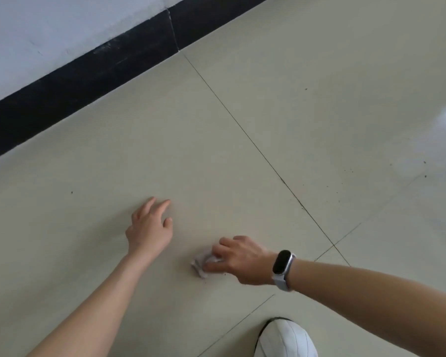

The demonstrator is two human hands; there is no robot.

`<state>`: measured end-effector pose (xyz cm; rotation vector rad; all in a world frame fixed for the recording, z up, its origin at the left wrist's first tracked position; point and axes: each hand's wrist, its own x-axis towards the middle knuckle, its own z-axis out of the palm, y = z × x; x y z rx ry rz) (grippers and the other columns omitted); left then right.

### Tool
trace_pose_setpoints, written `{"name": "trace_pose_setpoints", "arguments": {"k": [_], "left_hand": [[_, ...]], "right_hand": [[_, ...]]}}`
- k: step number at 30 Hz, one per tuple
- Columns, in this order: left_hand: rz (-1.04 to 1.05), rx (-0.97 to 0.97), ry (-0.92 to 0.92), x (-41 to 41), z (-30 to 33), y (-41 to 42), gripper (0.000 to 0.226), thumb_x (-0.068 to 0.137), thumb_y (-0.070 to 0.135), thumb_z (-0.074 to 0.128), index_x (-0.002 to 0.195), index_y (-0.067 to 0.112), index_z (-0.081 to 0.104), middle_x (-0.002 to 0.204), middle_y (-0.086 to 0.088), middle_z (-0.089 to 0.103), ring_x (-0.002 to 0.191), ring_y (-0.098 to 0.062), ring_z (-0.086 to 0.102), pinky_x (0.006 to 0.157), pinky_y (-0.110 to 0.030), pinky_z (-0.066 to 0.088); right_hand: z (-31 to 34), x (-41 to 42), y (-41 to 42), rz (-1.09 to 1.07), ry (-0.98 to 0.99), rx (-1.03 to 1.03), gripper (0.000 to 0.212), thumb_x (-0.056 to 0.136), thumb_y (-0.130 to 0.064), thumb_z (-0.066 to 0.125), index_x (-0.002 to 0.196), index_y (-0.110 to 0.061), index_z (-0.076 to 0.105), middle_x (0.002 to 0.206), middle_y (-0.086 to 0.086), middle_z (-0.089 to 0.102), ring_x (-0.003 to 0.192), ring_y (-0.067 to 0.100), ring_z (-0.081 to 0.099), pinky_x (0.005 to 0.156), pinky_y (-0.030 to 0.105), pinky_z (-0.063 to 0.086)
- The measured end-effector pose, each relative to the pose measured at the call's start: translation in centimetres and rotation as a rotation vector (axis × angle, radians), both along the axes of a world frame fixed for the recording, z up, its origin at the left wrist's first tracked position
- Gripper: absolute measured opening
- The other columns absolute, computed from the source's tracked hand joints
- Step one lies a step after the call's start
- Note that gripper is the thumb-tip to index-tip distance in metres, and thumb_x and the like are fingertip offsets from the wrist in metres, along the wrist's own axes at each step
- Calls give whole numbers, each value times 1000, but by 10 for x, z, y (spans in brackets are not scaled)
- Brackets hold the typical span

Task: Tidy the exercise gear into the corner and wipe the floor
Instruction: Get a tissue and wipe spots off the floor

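Observation:
My right hand (238, 258), with a black band on its wrist, grips a small crumpled white tissue (200, 265) and holds it down on the beige tiled floor (216, 150). My left hand (150, 225) is stretched out over the floor to the left of the tissue, its fingers relaxed and spread, holding nothing. No exercise gear is in view.
A black skirting board (88, 76) under a white wall (49, 34) runs along the upper left. My white shoe (285, 338) stands at the bottom edge. Small dark specks (424, 176) lie on the tiles to the right.

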<state>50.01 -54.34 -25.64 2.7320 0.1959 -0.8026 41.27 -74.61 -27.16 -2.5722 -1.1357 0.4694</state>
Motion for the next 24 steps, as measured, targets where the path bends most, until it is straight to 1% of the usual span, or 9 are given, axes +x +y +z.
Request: {"name": "trace_pose_setpoints", "arguments": {"k": [4, 7, 10, 12, 14, 16, 20, 22, 24], "left_hand": [[-22, 16, -63, 5, 5, -33, 45, 91, 18, 48, 136, 15, 42, 153, -4, 23, 139, -29, 20, 107, -46, 31], [-170, -11, -76, 6, 6, -70, 51, 92, 20, 47, 141, 16, 33, 155, -3, 17, 141, -28, 17, 109, -44, 29], [-300, -22, -55, 6, 4, -113, 58, 92, 26, 46, 145, 23, 23, 157, -1, 8, 143, -26, 11, 111, -43, 26], [-364, -27, -42, 10, 2, -141, 62, 92, 29, 47, 146, 27, 16, 158, 0, 2, 145, -26, 5, 113, -44, 22], [-406, -28, -28, 19, 0, -166, 67, 92, 30, 48, 147, 30, 9, 158, 0, -5, 145, -26, 0, 114, -46, 19], [-400, 3, -10, 33, -4, -181, 75, 91, 29, 50, 147, 28, 2, 158, 0, -11, 145, -27, -5, 115, -48, 19], [-395, 147, 69, 67, -6, -185, 108, 78, 41, 68, 146, 24, -14, 155, -2, -23, 145, -28, -12, 115, -52, 17], [-413, 166, 111, 82, -6, -184, 122, 69, 47, 74, 144, 27, -20, 153, -1, -30, 143, -29, -18, 114, -56, 12], [-419, 152, 148, 94, -7, -187, 128, 65, 47, 77, 142, 31, -24, 151, 0, -34, 142, -29, -22, 112, -60, 9]], "right_hand": [[-4, 2, -54, -258, -58, -60, 64, 52, -5, 71, 107, -36, 62, 78, -2, 56, 63, 16, 54, 44, 22, 37], [-5, 22, -129, -724, -141, -107, 62, 60, 2, 71, 112, -31, 62, 80, 7, 55, 66, 27, 57, 44, 23, 29], [7, 33, -219, -1349, -38, -167, 44, 87, -9, 49, 124, -33, 53, 101, 14, 49, 90, 34, 53, 63, 32, 38], [10, 39, -241, -1610, 2, -124, 41, 91, -13, 39, 126, -31, 50, 103, 13, 44, 88, 33, 50, 71, 32, 37], [12, 51, -218, -1518, -157, -74, 44, 86, -5, 42, 123, -28, 52, 97, 13, 45, 77, 29, 47, 60, 27, 34], [9, 60, -175, -1209, -231, 6, 53, 75, 4, 49, 118, -26, 56, 87, 11, 50, 66, 24, 42, 46, 18, 20], [-10, 70, -154, -689, -245, -71, 46, 69, -7, 41, 103, -27, 66, 79, 3, 60, 57, 23, 53, 40, 16, 17], [-11, 84, -186, -779, -269, -135, 55, 72, -7, 29, 109, -27, 64, 84, 5, 61, 64, 26, 55, 41, 19, 21], [-7, 103, -236, -1130, -184, -201, 51, 83, -4, 33, 123, -28, 53, 100, 10, 54, 87, 30, 54, 50, 28, 30]]}}
